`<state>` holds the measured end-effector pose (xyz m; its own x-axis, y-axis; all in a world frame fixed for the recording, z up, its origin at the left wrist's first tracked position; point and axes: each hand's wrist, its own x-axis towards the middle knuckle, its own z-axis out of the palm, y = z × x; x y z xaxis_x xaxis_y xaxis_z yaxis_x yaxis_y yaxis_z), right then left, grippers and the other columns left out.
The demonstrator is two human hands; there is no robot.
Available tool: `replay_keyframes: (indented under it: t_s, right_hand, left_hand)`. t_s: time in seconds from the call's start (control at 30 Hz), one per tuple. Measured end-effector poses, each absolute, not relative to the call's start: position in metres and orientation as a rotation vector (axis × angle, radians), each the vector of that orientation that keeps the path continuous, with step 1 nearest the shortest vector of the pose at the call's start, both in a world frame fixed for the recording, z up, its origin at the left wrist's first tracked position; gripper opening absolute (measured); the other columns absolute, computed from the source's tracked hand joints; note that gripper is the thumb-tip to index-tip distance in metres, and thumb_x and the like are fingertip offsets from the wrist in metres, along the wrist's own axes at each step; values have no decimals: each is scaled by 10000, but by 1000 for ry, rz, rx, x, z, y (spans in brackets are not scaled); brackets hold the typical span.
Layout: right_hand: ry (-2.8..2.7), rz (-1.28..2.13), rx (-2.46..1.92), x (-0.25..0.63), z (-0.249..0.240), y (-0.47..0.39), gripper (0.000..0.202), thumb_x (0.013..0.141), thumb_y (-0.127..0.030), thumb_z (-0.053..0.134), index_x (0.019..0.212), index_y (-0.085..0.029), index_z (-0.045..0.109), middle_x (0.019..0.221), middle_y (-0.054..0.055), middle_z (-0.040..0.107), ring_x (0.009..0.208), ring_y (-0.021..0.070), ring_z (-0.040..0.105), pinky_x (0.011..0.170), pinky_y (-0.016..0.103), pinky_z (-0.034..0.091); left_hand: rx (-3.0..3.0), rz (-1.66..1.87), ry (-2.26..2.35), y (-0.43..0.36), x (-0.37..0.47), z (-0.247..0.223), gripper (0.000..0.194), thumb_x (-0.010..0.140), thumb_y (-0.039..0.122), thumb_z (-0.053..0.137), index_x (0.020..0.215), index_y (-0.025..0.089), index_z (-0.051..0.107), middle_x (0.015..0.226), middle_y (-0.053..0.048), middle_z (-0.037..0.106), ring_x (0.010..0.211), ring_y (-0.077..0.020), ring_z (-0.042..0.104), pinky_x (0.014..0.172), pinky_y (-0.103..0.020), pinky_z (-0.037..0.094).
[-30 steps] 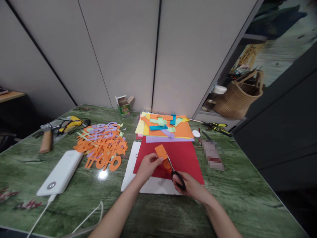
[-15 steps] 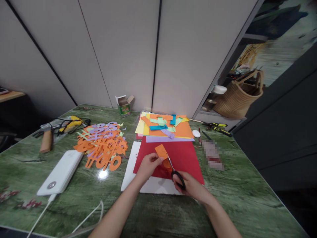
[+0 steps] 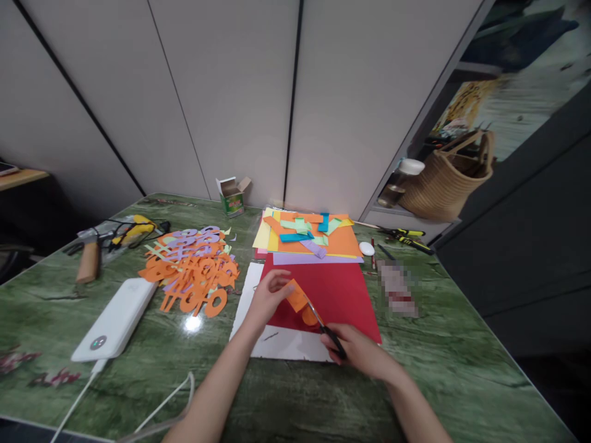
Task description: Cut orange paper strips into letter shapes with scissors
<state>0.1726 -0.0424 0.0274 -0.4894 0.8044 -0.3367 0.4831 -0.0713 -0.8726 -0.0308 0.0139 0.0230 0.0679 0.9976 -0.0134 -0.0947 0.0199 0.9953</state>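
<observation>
Between the thumb and fingers of my left hand point(image 3: 270, 296) is a small piece of orange paper point(image 3: 295, 296), held above a red sheet point(image 3: 339, 292). My right hand point(image 3: 351, 347) is closed round the black handles of a pair of scissors point(image 3: 333, 342). The blades reach up and left to the lower right edge of the orange piece. A rounded orange bit point(image 3: 309, 317) shows just below the blades; I cannot tell whether it is still joined. Under the red sheet lies a white board point(image 3: 295, 347).
Left of my hands is a heap of orange and purple paper cut-outs point(image 3: 198, 271), beside a white power bank point(image 3: 115, 320) with a cable. Coloured sheets with folded strips point(image 3: 314, 231) lie behind. A white oval object point(image 3: 367, 248) and pliers point(image 3: 409, 239) are at right.
My left hand has shifted slightly left and turned, its fingers lifting, and the orange piece moved with it. The scissors have tilted edge-on, with my right hand in nearly the same place.
</observation>
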Motion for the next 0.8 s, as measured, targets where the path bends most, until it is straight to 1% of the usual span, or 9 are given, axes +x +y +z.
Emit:
replay_keyframes:
  t_s: [0.1, 0.23, 0.33, 0.43, 0.57, 0.63, 0.7, 0.8]
  right_hand:
    - [-1936, 1597, -1416, 174, 31, -43, 335, 815, -405, 388, 632, -142, 485, 518, -24, 487, 484, 82, 408, 458, 184, 292]
    - [-1911, 1701, -1453, 179, 30, -43, 263, 792, -376, 429, 669, -150, 484, 508, -36, 493, 430, 69, 384, 399, 172, 267]
    - [-1910, 1814, -1449, 184, 30, -43, 217, 787, -370, 436, 737, -164, 484, 541, -42, 524, 360, 49, 348, 338, 160, 233]
    - [-1923, 1865, -1422, 186, 31, -43, 192, 782, -354, 449, 735, -169, 471, 558, -41, 540, 342, 38, 359, 321, 146, 233]
    - [-1908, 1880, -1403, 185, 33, -44, 195, 786, -350, 447, 717, -169, 463, 559, -37, 538, 352, 37, 375, 320, 135, 255]
    - [-1901, 1861, -1383, 182, 33, -45, 222, 799, -371, 426, 720, -166, 461, 592, -27, 552, 360, 37, 388, 327, 137, 271]
    - [-1885, 1830, -1371, 178, 31, -46, 262, 813, -407, 394, 734, -165, 455, 633, -14, 567, 361, 36, 398, 330, 140, 280]
    - [-1825, 1783, -1360, 171, 26, -46, 313, 823, -456, 356, 770, -163, 450, 651, -9, 566, 349, 35, 398, 328, 143, 279]
  left_hand:
    - [1301, 1065, 1052, 14, -37, 27, 297, 670, 242, 575, 961, 185, 559, 773, -29, 585, 736, -150, 541, 652, -254, 413]
    - [1560, 897, 1036, 12, -46, 33, 279, 662, 176, 544, 929, 200, 619, 855, -41, 609, 799, -167, 534, 712, -272, 404]
    - [1603, 838, 1011, 12, -50, 36, 260, 660, 158, 526, 887, 201, 645, 852, -44, 620, 792, -172, 541, 715, -275, 403]
    - [1532, 897, 1033, 14, -51, 35, 228, 646, 157, 537, 840, 189, 653, 821, -44, 627, 748, -166, 549, 681, -264, 408]
    - [1276, 1149, 1142, 17, -47, 27, 185, 628, 180, 574, 802, 170, 637, 800, -39, 624, 733, -152, 553, 656, -241, 408]
    - [1078, 1267, 1140, 18, -43, 20, 194, 619, 193, 597, 810, 165, 611, 760, -26, 615, 703, -136, 555, 620, -221, 404]
    - [880, 1299, 1068, 17, -37, 15, 211, 608, 205, 615, 811, 160, 582, 707, -11, 599, 647, -117, 550, 573, -204, 398]
    - [703, 1301, 964, 13, -26, 11, 222, 603, 218, 631, 801, 155, 553, 703, -5, 586, 661, -112, 557, 595, -211, 416]
